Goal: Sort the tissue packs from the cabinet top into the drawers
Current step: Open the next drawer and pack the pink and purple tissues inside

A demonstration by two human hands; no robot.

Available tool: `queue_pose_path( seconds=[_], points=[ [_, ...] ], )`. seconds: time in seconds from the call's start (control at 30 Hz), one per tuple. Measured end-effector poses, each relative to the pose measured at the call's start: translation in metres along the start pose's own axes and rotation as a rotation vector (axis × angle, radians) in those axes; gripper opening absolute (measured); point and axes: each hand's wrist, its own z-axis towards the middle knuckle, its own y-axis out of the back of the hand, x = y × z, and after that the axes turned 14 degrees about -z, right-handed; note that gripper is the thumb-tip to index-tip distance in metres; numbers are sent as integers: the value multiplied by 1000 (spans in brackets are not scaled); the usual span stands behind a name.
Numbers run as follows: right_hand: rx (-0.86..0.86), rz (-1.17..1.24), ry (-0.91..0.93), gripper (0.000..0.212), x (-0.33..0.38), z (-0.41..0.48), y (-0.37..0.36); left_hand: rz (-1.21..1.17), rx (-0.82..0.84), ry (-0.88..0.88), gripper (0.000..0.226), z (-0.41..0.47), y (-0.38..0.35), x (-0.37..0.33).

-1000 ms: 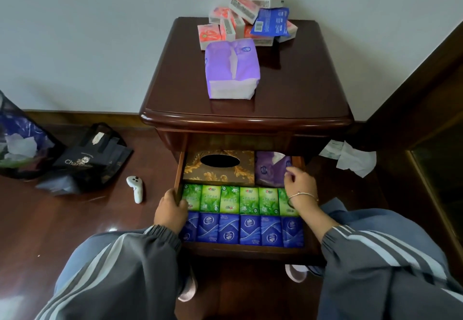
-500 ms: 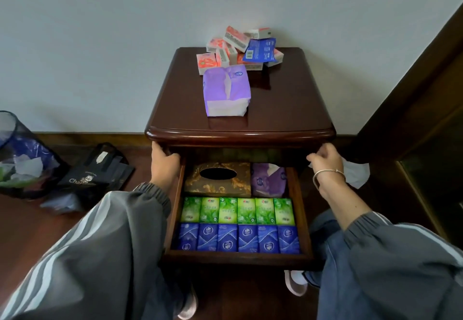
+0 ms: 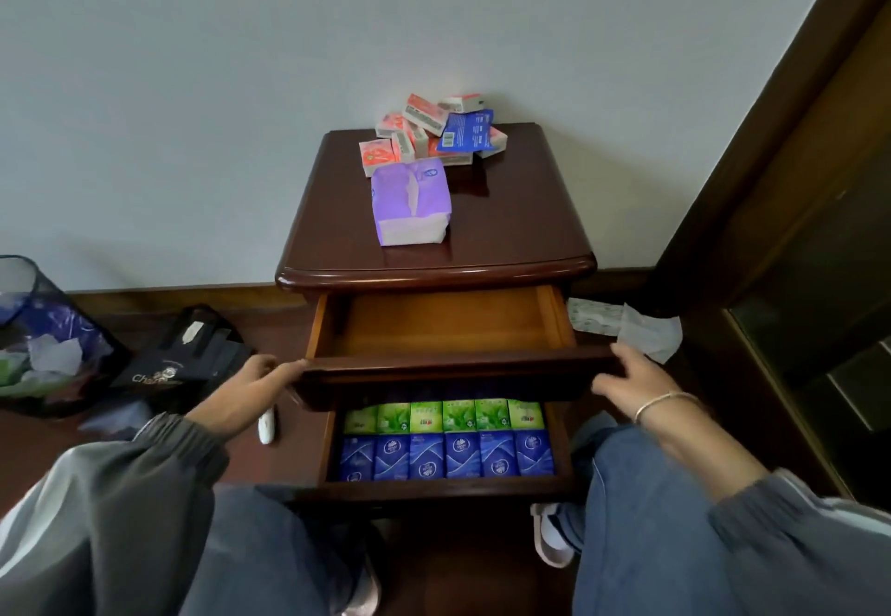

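Observation:
On the dark wooden cabinet top lie a large purple tissue pack, a heap of small orange-red packs and one blue pack against the wall. Below it the upper drawer stands pulled out with nothing inside. My left hand grips its front left corner, and my right hand grips its front right corner. The lower drawer is open too, holding a row of green packs and a row of blue packs; its back part is hidden under the upper drawer.
A mesh waste bin and a black bag sit on the floor at the left, with a white controller beside the cabinet. Crumpled tissue lies at the right, near a dark wooden door frame. My knees flank the lower drawer.
My hands left the lower drawer, rose to the cabinet's top edge, and the upper drawer has slid out, covering the tissue box and purple pack at the lower drawer's back.

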Motion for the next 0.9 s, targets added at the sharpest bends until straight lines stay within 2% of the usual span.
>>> queue_pose_path(
  seconds=[0.07, 0.1, 0.17, 0.27, 0.37, 0.5, 0.73, 0.9],
  points=[
    [-160, -151, 154, 82, 11, -22, -10, 182, -143, -221, 78, -21, -12, -4],
    [-239, -194, 251, 83, 20, -30, -18, 258, -218, -376, 76, -30, -23, -11],
    [-272, -345, 371, 76, 40, -33, -37, 412, -203, -567, 66, -39, -52, -27],
    [-151, -582, 392, 66, 55, -28, -61, 619, -49, -532, 62, -45, -98, -34],
    [-154, -733, 422, 67, 45, -28, -71, 707, -62, -451, 67, -50, -124, -24],
    [-145, -731, 496, 58, 36, -39, -64, 652, -151, -507, 63, -61, -126, -21],
    [11, -681, 538, 43, 15, -70, -51, 701, -37, -582, 49, -96, -104, -5],
    [59, -684, 548, 40, 12, -79, -47, 655, -46, -630, 47, -102, -100, 3]
  ],
)
